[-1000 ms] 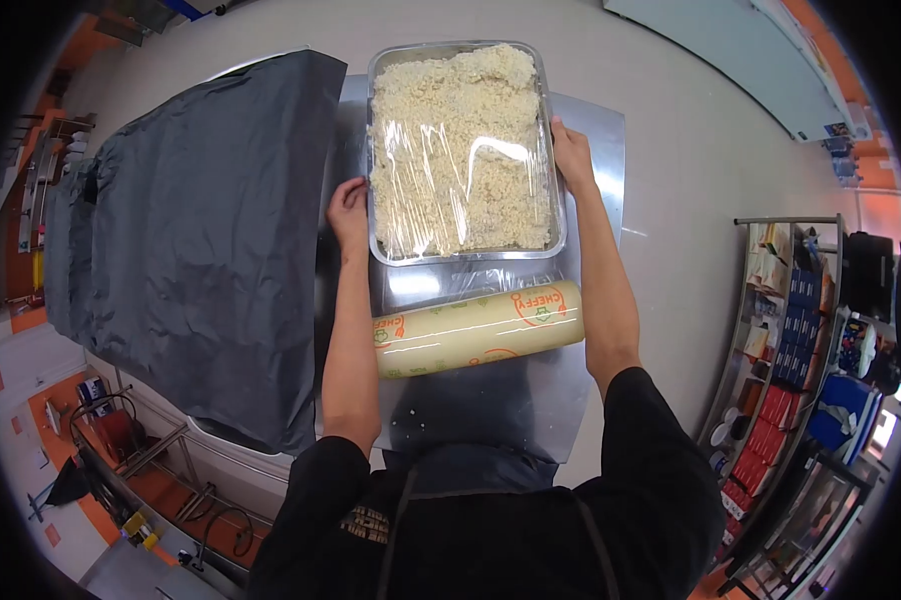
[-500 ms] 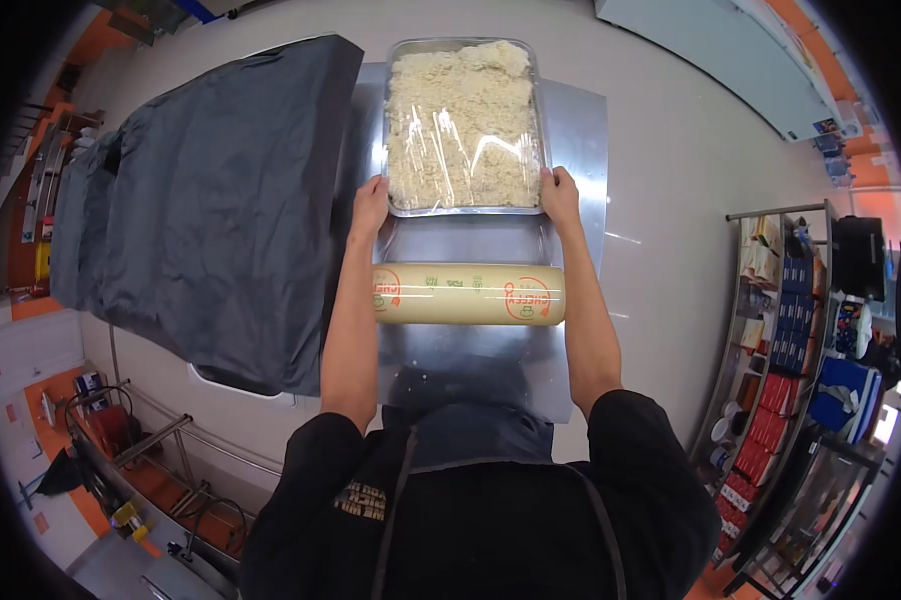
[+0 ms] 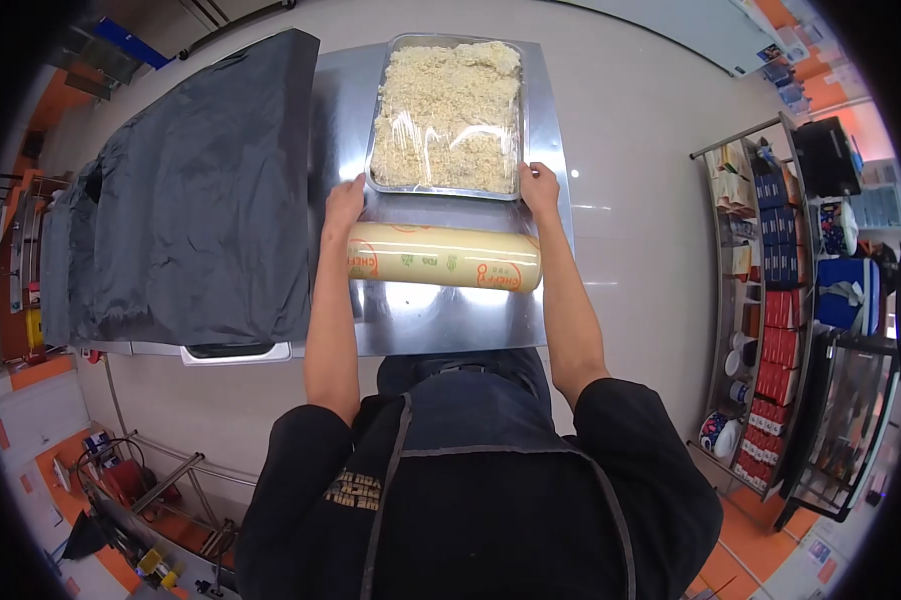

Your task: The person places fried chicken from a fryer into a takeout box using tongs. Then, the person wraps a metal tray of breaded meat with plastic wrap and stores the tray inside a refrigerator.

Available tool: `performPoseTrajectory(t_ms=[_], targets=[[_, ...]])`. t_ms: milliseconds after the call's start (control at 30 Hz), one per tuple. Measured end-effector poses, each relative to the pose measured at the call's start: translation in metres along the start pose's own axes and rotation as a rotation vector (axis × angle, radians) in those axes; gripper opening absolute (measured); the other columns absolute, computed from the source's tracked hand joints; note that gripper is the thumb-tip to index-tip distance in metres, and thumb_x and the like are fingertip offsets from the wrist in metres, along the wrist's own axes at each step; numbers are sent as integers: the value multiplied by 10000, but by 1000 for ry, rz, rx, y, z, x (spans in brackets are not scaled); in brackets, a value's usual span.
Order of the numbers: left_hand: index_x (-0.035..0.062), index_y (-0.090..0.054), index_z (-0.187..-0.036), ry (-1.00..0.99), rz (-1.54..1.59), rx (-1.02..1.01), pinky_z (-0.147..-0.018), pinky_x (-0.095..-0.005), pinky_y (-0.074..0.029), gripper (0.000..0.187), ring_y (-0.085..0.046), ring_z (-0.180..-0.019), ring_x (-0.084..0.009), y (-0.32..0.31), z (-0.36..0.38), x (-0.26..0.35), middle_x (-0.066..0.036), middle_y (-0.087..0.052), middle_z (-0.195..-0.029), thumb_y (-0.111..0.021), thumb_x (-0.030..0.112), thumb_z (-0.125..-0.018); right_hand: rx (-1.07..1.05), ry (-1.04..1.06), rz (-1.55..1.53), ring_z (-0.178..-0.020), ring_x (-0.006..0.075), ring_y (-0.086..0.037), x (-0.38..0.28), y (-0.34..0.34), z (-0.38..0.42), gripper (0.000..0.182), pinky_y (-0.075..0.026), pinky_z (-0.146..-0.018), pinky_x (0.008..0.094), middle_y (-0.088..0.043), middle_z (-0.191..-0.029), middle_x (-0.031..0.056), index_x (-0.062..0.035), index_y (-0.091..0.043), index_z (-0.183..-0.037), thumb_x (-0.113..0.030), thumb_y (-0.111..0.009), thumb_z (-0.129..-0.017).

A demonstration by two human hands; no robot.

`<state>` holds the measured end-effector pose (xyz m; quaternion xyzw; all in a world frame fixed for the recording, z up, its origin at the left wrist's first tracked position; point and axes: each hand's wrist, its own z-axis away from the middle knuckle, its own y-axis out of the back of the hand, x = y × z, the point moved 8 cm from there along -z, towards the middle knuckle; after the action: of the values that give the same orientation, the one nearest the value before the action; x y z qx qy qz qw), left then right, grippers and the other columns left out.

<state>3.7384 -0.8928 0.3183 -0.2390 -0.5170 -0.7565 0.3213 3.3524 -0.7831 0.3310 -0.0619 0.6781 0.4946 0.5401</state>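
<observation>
A metal tray (image 3: 446, 191) full of a pale, crumbly food (image 3: 451, 90) sits at the far end of the steel table. Clear cling film (image 3: 451, 140) shines over the near part of the food. My left hand (image 3: 345, 205) is closed at the tray's near left corner, and my right hand (image 3: 540, 187) at its near right corner. Both seem to pinch the film's edges; the fingertips are too small to show this clearly. Between my forearms lies a thick cling film roll (image 3: 436, 257) with red and green print, slightly tilted.
A dark grey cover (image 3: 201, 200) drapes a bulky thing on the left, with a metal pan edge (image 3: 236, 355) below it. The steel table (image 3: 441, 325) ends near my apron. Shelves (image 3: 771, 300) with boxes stand to the right.
The view has shifted, so the table, tray and roll appear further left and higher. The roll has turned slightly, its right end nearer me. My hands remain by the tray's near corners.
</observation>
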Motion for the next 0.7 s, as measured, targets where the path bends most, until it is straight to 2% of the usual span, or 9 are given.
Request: performPoseTrajectory(t_ms=[33,133,200,267,400,433,500,600,700], targets=[[-85,-624,-929,-4,-80,-65,-704,-336,-457,566,-606,-791,-238,-3,10,-5,-206,-629,-874,-494,462,-859,-22,-18,42,-809,356,-609,4,5,8,360,-461,-759,392,-631,-812,206,-5,-620,-913,-346,-584,-803],[-84,-627,-959,-2,-15,-74,-914,-387,-396,689,-553,-1016,-402,3,45,-14,-298,-597,-980,-447,566,-823,-81,-54,147,-928,382,-587,14,19,42,487,-447,-834,389,-625,-964,227,21,-598,-1014,-403,-601,-775],[-115,-617,-947,7,15,41,-891,-376,-415,714,-557,-1034,-378,9,60,-21,-308,-597,-976,-508,572,-787,-152,-181,56,-997,394,-556,27,30,80,584,-423,-878,403,-595,-1026,263,59,-570,-1033,-459,-590,-765],[-130,-611,-946,22,62,186,-863,-365,-435,697,-570,-1030,-354,17,84,-20,-310,-600,-968,-548,544,-778,-80,-212,16,-1000,392,-557,33,44,114,605,-421,-877,412,-592,-1016,277,69,-569,-1024,-480,-573,-771],[-147,-613,-885,81,254,103,-776,-353,-463,625,-620,-910,-307,3,115,-39,-282,-620,-892,-595,468,-780,96,-243,25,-936,402,-578,22,66,161,593,-430,-846,430,-604,-950,288,82,-588,-955,-486,-548,-789],[-146,-615,-871,98,271,93,-757,-353,-465,609,-627,-875,-300,2,127,-47,-271,-624,-872,-599,457,-781,111,-148,-84,-849,421,-590,16,70,172,566,-439,-796,449,-608,-864,293,87,-604,-859,-471,-536,-805],[-141,-618,-810,98,300,113,-718,-366,-463,587,-636,-782,-296,4,150,-52,-245,-632,-809,-592,445,-789,38,-113,-97,-812,432,-587,25,71,185,553,-440,-769,459,-599,-820,304,89,-603,-812,-459,-531,-813],[-142,-613,-837,69,266,76,-725,-363,-463,597,-638,-793,-286,6,183,-54,-234,-636,-797,-590,452,-789,35,-68,-112,-786,439,-584,32,84,214,539,-441,-737,466,-589,-790,313,91,-598,-788,-442,-526,-827],[-94,-618,-876,-95,205,185,-651,-323,-451,508,-575,-674,-175,12,197,-61,-133,-624,-753,-564,411,-844,70,-9,-133,-765,435,-583,31,100,238,521,-440,-717,464,-585,-772,310,88,-583,-768,-423,-521,-844]])
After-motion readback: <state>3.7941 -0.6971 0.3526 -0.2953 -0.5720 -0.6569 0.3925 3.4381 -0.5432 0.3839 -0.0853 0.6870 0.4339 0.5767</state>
